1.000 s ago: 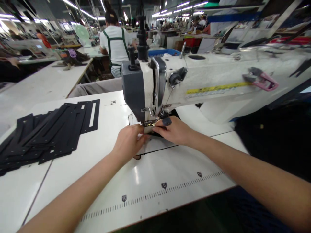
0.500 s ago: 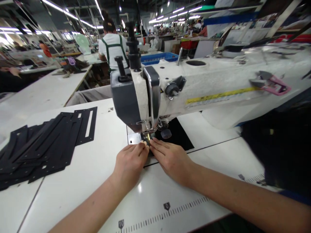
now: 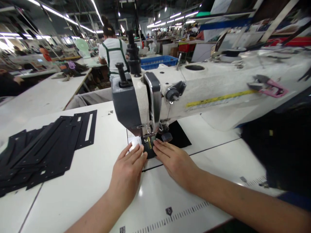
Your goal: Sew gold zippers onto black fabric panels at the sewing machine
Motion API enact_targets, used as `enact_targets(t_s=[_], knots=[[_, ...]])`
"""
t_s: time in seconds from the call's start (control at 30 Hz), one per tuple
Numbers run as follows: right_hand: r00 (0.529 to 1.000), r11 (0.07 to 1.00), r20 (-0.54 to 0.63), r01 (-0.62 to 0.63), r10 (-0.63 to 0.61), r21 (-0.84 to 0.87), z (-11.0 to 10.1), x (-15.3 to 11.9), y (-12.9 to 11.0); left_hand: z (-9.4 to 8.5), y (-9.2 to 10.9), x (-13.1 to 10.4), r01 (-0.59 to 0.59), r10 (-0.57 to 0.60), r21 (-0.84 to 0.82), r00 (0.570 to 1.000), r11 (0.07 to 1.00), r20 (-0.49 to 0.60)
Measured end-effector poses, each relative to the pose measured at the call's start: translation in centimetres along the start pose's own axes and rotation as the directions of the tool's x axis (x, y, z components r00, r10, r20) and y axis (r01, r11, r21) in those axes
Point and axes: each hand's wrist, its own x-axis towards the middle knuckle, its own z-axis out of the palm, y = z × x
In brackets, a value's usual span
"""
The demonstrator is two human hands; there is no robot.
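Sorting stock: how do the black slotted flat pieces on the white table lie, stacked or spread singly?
Stacked loosely. The black slotted flat pieces overlap one another in a fanned pile on the white table, left of the left hand.

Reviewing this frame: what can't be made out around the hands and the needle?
- Needle tip: head view, hidden behind the presser foot of the sewing machine.
- Small black piece: mostly covered by the left hand and right hand.
- Either hand's grip: unclear, fingers lie flat.
- Stacked black panels: cut off at the left edge.

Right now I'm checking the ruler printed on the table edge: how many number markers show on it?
2: the "0" marker below the right hand, and the "10" marker at the bottom edge. The forearms may hide others.
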Motion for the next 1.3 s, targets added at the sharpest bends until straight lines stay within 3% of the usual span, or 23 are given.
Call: enact_targets(t_s=[0.4,1.0,1.3], knots=[[0.995,0.994,-0.071,0.057,-0.064,-0.091,0.0,1.8,1.3,0.9,-1.7,1.1,-0.118,0.116,0.044,0.992,0.992,0.055],[0.999,0.999,0.032,0.008,-0.006,-0.047,0.9,2.7,2.2,1.4,-2.9,2.1,-0.123,0.123,0.073,0.992,0.99,0.007],[0.996,0.998,0.084,-0.023,0.018,0.061,0.7,2.6,2.4,1.4,-2.9,1.9,-0.13,0.131,0.094,0.991,0.987,-0.012]])
